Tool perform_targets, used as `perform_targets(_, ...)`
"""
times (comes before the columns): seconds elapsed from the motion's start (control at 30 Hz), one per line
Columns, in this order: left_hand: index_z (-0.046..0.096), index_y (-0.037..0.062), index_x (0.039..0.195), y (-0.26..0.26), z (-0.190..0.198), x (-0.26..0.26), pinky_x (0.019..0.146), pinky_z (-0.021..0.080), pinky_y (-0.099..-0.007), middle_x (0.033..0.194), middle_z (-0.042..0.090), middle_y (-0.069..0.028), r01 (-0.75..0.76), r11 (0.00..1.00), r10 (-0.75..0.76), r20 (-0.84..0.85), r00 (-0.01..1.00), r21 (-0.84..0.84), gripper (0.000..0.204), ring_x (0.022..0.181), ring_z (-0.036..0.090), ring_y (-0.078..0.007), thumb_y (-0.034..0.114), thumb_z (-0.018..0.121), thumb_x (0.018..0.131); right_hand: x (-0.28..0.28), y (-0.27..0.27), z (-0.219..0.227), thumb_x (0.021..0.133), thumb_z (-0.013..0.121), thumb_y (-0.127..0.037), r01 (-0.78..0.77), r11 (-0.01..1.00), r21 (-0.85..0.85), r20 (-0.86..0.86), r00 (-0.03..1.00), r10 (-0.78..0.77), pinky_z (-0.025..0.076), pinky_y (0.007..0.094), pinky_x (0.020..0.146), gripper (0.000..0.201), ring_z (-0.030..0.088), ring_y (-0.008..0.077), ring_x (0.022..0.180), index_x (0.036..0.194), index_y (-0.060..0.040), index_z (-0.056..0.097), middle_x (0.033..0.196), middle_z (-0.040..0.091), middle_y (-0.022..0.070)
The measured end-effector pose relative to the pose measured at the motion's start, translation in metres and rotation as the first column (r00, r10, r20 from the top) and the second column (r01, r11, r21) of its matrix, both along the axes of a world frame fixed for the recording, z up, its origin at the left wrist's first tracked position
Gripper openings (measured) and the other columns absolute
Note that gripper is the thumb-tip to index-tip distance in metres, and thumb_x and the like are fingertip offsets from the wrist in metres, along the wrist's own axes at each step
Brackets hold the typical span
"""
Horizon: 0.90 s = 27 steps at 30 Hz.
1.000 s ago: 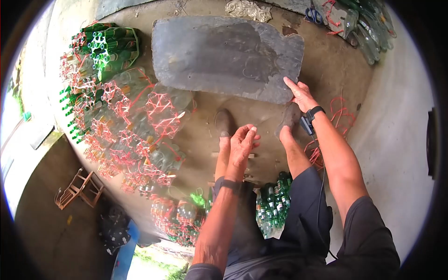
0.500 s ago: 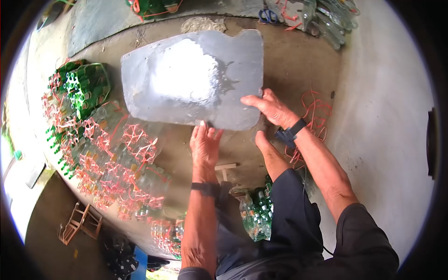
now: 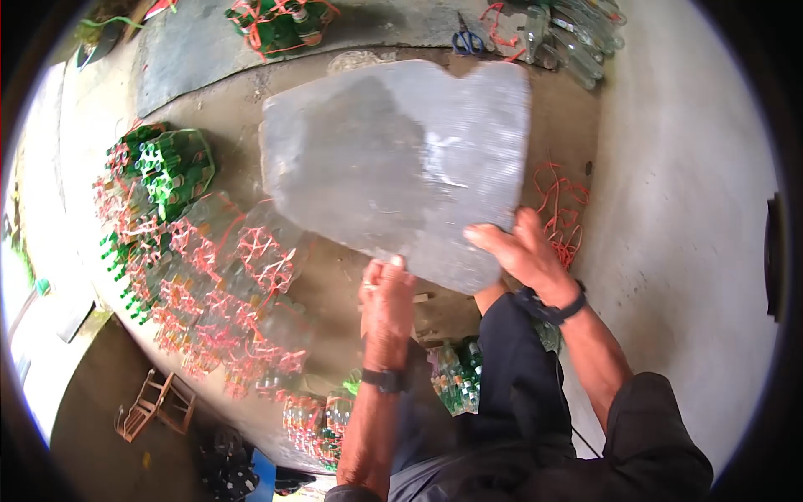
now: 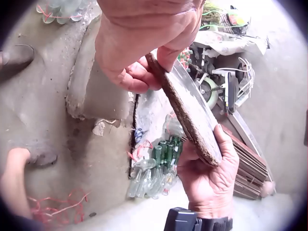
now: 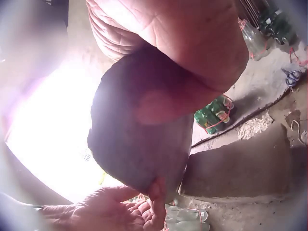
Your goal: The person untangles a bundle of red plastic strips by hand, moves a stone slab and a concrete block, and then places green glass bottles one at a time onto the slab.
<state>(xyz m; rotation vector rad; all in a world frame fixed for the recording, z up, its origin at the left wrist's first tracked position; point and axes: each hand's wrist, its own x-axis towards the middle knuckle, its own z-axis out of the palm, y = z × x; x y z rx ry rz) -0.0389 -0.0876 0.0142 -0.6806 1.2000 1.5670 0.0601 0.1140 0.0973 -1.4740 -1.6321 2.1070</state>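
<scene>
A broad grey board (image 3: pixel 351 167) with a notched far edge and rounded corners is held in front of the person's legs. Its rough brown edge (image 4: pixel 180 113) shows in the left wrist view. With curled fingers and thumb, the left hand (image 3: pixel 389 297) pinches the near edge. At the right-hand corner the right hand (image 3: pixel 531 255) grips it, thumb on the upper face and the other fingers mostly hidden beneath. In the right wrist view the board's dark face (image 5: pixel 139 120) spans between the hands. A second grey slab (image 4: pixel 103 94) lies on the floor below.
Many bottles (image 3: pixel 226 284) bundled with red string stand to the left, with green bottles (image 3: pixel 171 171) behind. Blue-handled scissors (image 3: pixel 467 42) and loose clear bottles (image 3: pixel 577 42) lie at the far right. Red string (image 3: pixel 560 217) lies beside the pale wall (image 3: pixel 669 209); a small wooden chair (image 3: pixel 156 407) stands lower left.
The left hand, earlier apart from the board, now pinches its near edge. The board has come up and closer to the body, and its tilt has changed. The right hand keeps its corner.
</scene>
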Motion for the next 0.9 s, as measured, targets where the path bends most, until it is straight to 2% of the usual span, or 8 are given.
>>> perform_targets(0.1, 0.053, 0.0127, 0.08, 0.019, 0.035, 0.025, 0.07, 0.048, -0.0244, 0.081, 0.057, 0.0026, 0.107, 0.994, -0.106, 0.062, 0.992, -0.013, 0.024, 0.072, 0.053, -0.0068, 0.017, 0.074, 0.091, 0.041, 0.001, 0.034, 0.086, 0.068, -0.015, 0.064, 0.998, 0.021, 0.11, 0.992, -0.066, 0.05, 0.0296, 0.076, 0.023, 0.061, 0.0122, 0.081, 0.098, 0.0044, 0.068, 0.088, 0.069, 0.0035)
perform_targets(0.17, 0.056, 0.0099, 0.086, 0.023, 0.043, 0.049, 0.08, 0.054, -0.0306, 0.086, 0.059, 0.0019, 0.285, 0.958, -0.286, 0.05, 0.957, 0.029, 0.02, 0.082, 0.06, -0.0094, 0.019, 0.072, 0.092, 0.067, 0.001, 0.06, 0.086, 0.066, -0.013, 0.138, 0.988, 0.066, 0.159, 0.976, -0.147, 0.049, 0.029, 0.074, 0.022, 0.06, 0.0119, 0.079, 0.099, 0.0039, 0.068, 0.088, 0.068, 0.003)
perform_targets(0.27, 0.059, 0.0061, 0.094, 0.035, 0.06, 0.078, 0.085, 0.055, -0.0317, 0.094, 0.064, -0.0019, 0.361, 0.914, -0.387, 0.134, 0.912, 0.184, 0.018, 0.09, 0.064, -0.0125, 0.02, 0.07, 0.095, 0.109, 0.009, 0.099, 0.086, 0.064, -0.013, 0.182, 0.966, 0.182, 0.278, 0.933, -0.228, 0.046, 0.0279, 0.072, 0.023, 0.057, 0.0112, 0.078, 0.102, 0.0034, 0.066, 0.089, 0.066, 0.0023)
perform_targets(0.33, 0.059, 0.003, 0.113, 0.045, 0.07, 0.093, 0.087, 0.054, -0.0297, 0.102, 0.065, -0.004, 0.443, 0.795, -0.534, 0.134, 0.835, 0.414, 0.027, 0.095, 0.065, -0.0138, 0.021, 0.069, 0.096, 0.134, 0.014, 0.119, 0.086, 0.064, -0.013, 0.217, 0.946, 0.24, 0.329, 0.899, -0.29, 0.046, 0.0275, 0.073, 0.023, 0.056, 0.0105, 0.079, 0.103, 0.0034, 0.065, 0.089, 0.065, 0.002)
perform_targets(0.37, 0.052, 0.0017, 0.132, 0.048, 0.071, 0.095, 0.088, 0.053, -0.0279, 0.108, 0.064, -0.0046, 0.527, 0.739, -0.622, 0.126, 0.773, 0.419, 0.043, 0.099, 0.065, -0.0144, 0.022, 0.067, 0.097, 0.146, 0.018, 0.125, 0.086, 0.063, -0.014, 0.253, 0.92, 0.301, 0.374, 0.856, -0.357, 0.045, 0.0272, 0.074, 0.024, 0.055, 0.0099, 0.081, 0.103, 0.0034, 0.064, 0.09, 0.064, 0.0017)
perform_targets(0.47, 0.046, 0.0017, 0.14, 0.05, 0.07, 0.101, 0.089, 0.052, -0.0277, 0.11, 0.064, -0.0054, 0.609, 0.65, -0.715, 0.095, 0.693, 0.454, 0.051, 0.101, 0.065, -0.0148, 0.021, 0.067, 0.097, 0.176, 0.036, 0.133, 0.087, 0.063, -0.016, 0.143, 0.934, 0.327, 0.444, 0.849, -0.285, 0.044, 0.027, 0.074, 0.023, 0.053, 0.0102, 0.081, 0.101, 0.0032, 0.064, 0.09, 0.062, 0.0009)
perform_targets(0.6, 0.054, 0.0033, 0.13, 0.035, 0.063, 0.095, 0.086, 0.052, -0.0289, 0.108, 0.064, -0.004, 0.649, 0.666, -0.697, -0.004, 0.717, 0.368, 0.04, 0.1, 0.064, -0.0143, 0.022, 0.068, 0.097, 0.205, 0.061, 0.104, 0.091, 0.063, -0.018, 0.093, 0.924, 0.371, 0.458, 0.847, -0.269, 0.044, 0.0275, 0.073, 0.023, 0.052, 0.0095, 0.079, 0.099, 0.0034, 0.064, 0.088, 0.061, -0.001)
perform_targets(0.9, 0.056, 0.0025, 0.122, -0.01, 0.055, 0.061, 0.088, 0.052, -0.0336, 0.108, 0.063, -0.0062, 0.704, 0.705, -0.709, 0.093, 0.699, 0.084, 0.038, 0.101, 0.065, -0.0196, 0.025, 0.07, 0.095, 0.33, 0.113, 0.001, 0.092, 0.065, -0.02, 0.047, 0.937, 0.346, 0.534, 0.811, -0.238, 0.047, 0.0291, 0.077, 0.027, 0.057, 0.0101, 0.083, 0.104, 0.0031, 0.068, 0.091, 0.067, 0.0003)
